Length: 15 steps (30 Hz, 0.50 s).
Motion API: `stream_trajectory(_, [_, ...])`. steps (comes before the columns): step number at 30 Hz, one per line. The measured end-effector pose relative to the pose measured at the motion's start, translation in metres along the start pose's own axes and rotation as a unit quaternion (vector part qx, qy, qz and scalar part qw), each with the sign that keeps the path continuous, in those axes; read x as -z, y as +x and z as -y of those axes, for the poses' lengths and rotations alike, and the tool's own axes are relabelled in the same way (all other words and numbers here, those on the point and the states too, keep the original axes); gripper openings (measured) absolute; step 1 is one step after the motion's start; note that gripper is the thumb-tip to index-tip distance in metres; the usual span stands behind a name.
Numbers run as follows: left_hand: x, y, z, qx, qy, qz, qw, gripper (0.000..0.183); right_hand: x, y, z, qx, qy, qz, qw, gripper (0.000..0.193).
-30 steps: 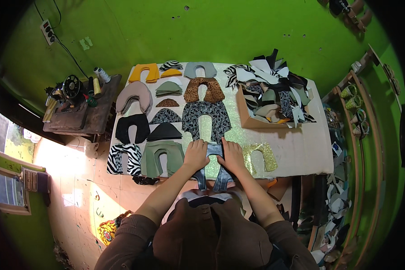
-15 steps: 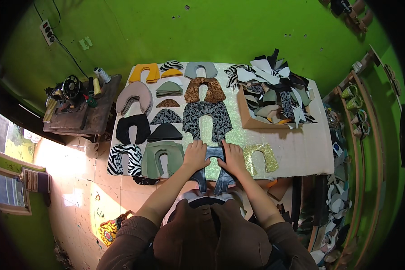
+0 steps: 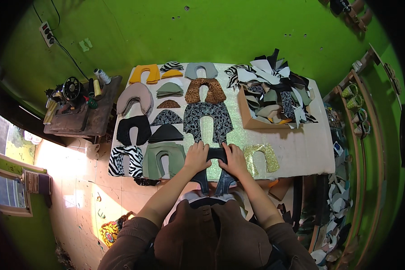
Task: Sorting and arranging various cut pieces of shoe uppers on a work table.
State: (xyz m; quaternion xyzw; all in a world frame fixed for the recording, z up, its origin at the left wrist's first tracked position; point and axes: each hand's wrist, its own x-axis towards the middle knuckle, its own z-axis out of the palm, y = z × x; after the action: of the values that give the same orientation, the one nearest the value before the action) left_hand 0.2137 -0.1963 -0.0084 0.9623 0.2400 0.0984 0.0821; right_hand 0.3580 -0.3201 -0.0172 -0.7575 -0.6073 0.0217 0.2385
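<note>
Presently: left hand and right hand, pinching one dark U-shaped piece; its ends overhang the counter, so a loosened grip could drop it.

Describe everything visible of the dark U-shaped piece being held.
The dark U-shaped piece looks like bluish, denim-like sheet material; layer count unclear. The bend points forward; two legs reach back past the near edge of the table. The left hand and right hand hold it at either side of the bend, covering parts of it.
</note>
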Motion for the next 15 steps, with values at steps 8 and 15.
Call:
stream_trajectory(8, [0.005,0.001,0.000,0.001,-0.023,-0.051,0.998,0.050,-0.003,-0.002,0.001,0.003,-0.021,-0.051,0.998,0.067])
stream_trajectory(15, [0.007,0.010,0.006,0.033,0.007,-0.043,0.998,0.052,-0.001,0.019,-0.002,0.035,-0.034,-0.062,0.997,0.065])
